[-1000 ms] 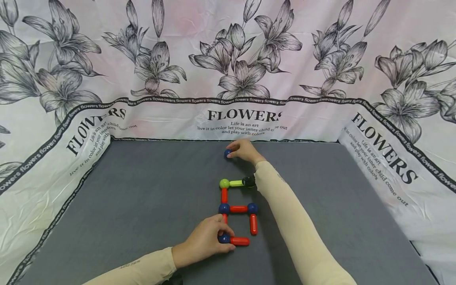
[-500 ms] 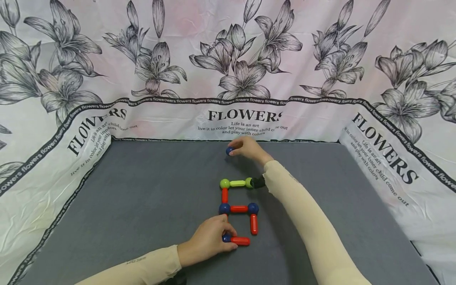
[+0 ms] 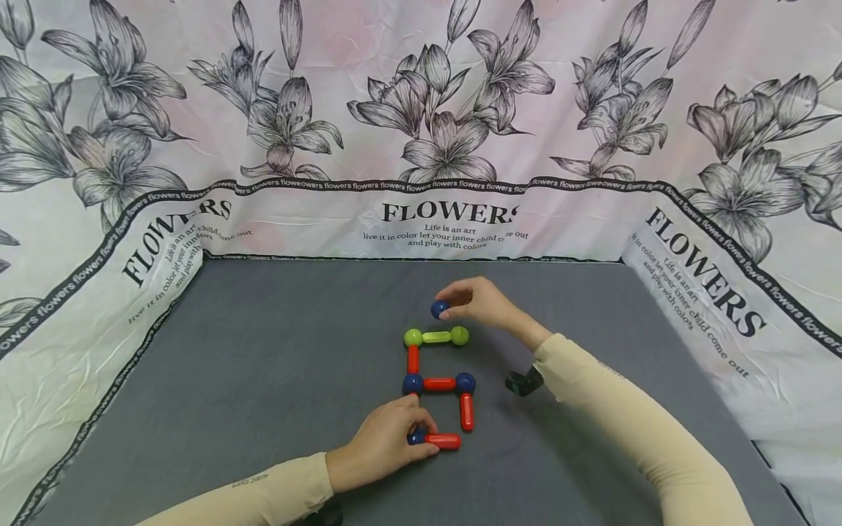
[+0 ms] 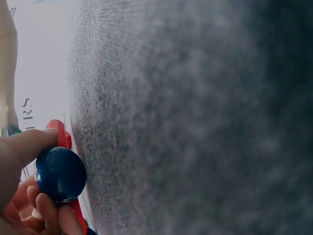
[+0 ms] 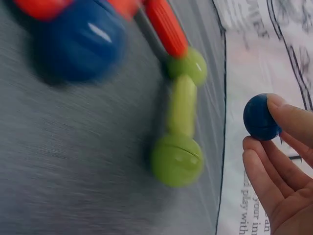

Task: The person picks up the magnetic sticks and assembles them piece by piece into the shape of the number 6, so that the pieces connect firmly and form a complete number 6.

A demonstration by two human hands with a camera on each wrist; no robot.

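My right hand (image 3: 483, 301) pinches a loose blue ball (image 3: 440, 310) between thumb and fingers, above the table and just beyond the green bar; the right wrist view shows the same blue ball (image 5: 261, 117). With my left hand (image 3: 388, 442) I grip the blue ball (image 4: 60, 175) at the near left corner of a ball-and-rod figure. A red rod (image 3: 443, 441) points right from that corner. Two more blue balls, one at the left joint (image 3: 413, 383), join a red rod (image 3: 439, 384). At the far end a green rod (image 3: 436, 337) links two green balls, the right one (image 3: 460, 335) uncovered.
A grey table (image 3: 296, 329) lies under everything. Behind it hangs a white cloth (image 3: 447, 219) with printed flowers and lettering. A red rod (image 3: 467, 412) runs toward me from the right blue ball. A black wrist device (image 3: 524, 381) hangs below the right sleeve.
My right hand, carrying the blue ball, has come nearer and to the right, from the table's far edge toward the green bar. My left hand has stayed almost still at its corner.
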